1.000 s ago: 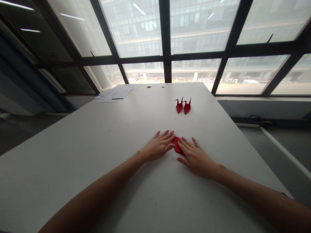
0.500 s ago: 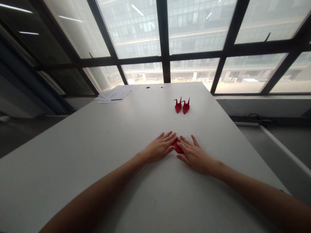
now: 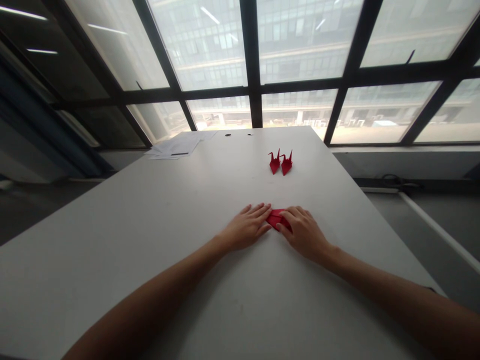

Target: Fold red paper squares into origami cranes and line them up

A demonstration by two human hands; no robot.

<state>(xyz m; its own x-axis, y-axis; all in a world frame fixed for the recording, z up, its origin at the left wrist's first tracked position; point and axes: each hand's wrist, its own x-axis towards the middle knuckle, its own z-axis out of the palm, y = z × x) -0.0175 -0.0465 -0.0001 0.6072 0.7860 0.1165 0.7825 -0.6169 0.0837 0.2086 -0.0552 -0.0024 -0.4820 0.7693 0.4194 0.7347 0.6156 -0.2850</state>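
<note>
A folded piece of red origami paper (image 3: 276, 219) lies on the white table (image 3: 210, 200), partly covered by fingers on both sides. My left hand (image 3: 247, 227) rests flat and open, its fingertips touching the paper's left edge. Over the right part of the paper, my right hand (image 3: 305, 232) is curled, thumb and fingers pinching the folded paper. Beyond the hands stand two red paper cranes (image 3: 275, 164), side by side, with their necks and tails pointing up.
Loose white papers (image 3: 174, 146) with a dark pen-like object (image 3: 180, 154) on them lie at the table's far left. Large dark-framed windows (image 3: 255, 90) rise behind the table. A cable (image 3: 399, 182) runs beyond the right edge.
My right hand has gone from lying stretched over the paper to curled, with its fingers closed on the right part. More of the red paper shows. My left hand stays in place.
</note>
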